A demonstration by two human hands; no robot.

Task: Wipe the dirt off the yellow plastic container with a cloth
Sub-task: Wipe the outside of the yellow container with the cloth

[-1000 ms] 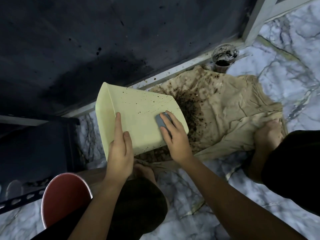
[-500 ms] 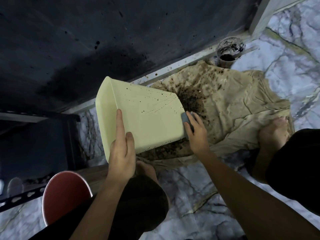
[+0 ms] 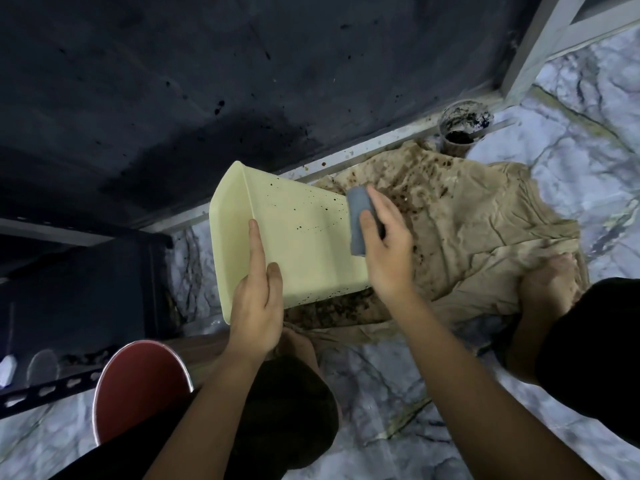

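The yellow plastic container (image 3: 304,237) lies tilted on its side over a soiled tan sheet, its flat side facing up and speckled with dark dirt spots. My left hand (image 3: 256,299) grips its near rim, fingers lying on the upper face. My right hand (image 3: 384,244) holds a folded grey cloth (image 3: 358,223) against the container's right edge, near the bottom end.
A crumpled tan sheet (image 3: 485,230) with brown dirt covers the marble floor. A dirty round cup (image 3: 462,124) stands by the metal door frame. A red stool (image 3: 138,389) is at lower left, a dark metal rack (image 3: 69,289) at left. My bare feet rest on the sheet.
My right hand slid the grey cloth from the middle of the container's face to its right edge, then up along that edge. The left hand kept its grip.
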